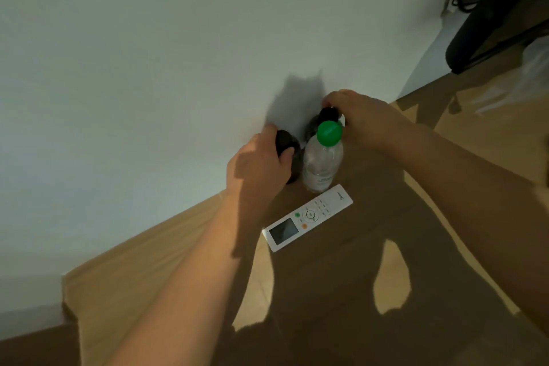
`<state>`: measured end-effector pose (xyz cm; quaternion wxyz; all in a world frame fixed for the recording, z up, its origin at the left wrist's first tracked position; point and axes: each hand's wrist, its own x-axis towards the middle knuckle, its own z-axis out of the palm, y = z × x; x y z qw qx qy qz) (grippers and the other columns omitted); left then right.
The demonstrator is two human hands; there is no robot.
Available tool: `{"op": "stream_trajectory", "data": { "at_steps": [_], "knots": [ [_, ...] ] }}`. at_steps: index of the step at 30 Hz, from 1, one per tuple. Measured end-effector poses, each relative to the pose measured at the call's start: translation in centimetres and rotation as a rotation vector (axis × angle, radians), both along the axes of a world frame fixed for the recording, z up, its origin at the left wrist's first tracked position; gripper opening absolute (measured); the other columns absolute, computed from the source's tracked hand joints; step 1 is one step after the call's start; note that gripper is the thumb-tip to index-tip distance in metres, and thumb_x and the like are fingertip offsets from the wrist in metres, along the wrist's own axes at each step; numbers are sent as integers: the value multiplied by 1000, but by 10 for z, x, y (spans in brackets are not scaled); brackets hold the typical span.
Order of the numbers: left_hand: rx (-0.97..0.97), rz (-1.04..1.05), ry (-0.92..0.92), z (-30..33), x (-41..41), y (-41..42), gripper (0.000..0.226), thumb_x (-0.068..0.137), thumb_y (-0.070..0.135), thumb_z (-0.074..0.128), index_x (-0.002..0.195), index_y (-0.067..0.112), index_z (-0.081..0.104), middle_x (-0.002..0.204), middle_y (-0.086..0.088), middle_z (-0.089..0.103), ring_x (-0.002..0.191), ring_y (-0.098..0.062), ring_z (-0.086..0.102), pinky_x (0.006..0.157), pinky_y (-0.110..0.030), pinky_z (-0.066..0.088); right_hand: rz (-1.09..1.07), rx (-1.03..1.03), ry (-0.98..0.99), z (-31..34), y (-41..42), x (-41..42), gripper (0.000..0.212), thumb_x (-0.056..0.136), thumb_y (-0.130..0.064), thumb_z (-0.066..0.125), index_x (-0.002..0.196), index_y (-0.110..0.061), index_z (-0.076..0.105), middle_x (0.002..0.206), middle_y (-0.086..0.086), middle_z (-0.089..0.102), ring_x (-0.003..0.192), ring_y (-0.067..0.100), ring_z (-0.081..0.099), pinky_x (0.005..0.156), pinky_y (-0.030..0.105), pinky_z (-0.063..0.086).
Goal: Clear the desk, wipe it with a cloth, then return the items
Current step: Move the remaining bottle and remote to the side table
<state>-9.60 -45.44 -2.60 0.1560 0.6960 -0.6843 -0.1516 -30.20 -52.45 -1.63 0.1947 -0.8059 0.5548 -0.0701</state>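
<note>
head view: left hand and right hand each grip a dark bottle

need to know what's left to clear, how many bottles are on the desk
3: a dark bottle gripped by the left hand, a dark-capped bottle under the right hand, and a clear green-capped bottle between them. Others may be hidden behind the hands.

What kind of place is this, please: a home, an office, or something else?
Probably a room in a home, though an office is possible. A wooden desk stands against a plain white wall, holding a white remote control and a green-capped water bottle.
</note>
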Motion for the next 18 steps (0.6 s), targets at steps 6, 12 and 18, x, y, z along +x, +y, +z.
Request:
{"op": "stream_trajectory", "data": {
  "at_steps": [6, 12, 18],
  "knots": [
    [8, 118, 151, 9, 14, 22, 26, 96, 34, 63, 112, 14, 58, 94, -3, 61, 85, -27, 58, 69, -31, 39, -280, -81, -49, 0, 24, -22, 30, 92, -37, 65, 103, -14, 49, 101, 5, 50, 82, 21, 52, 65, 31, 39],
    [-156, 168, 281, 46, 10, 81, 14, 92, 27, 68, 100, 23, 57, 83, 8, 57, 73, -14, 54, 60, -27, 40, -534, -195, -218, 32, 101, -40, 32, 87, -32, 70, 101, -14, 48, 93, 5, 56, 80, 21, 58, 67, 30, 52],
    [-164, 8, 326, 53, -22, 125, 16, 86, 19, 74, 99, 18, 64, 75, 19, 50, 67, 4, 49, 56, -8, 34, -670, -130, -263, 59, 199, -63, 18, 86, -31, 66, 95, -21, 55, 82, -7, 53, 74, 11, 53, 58, 18, 36]
  ]
}}
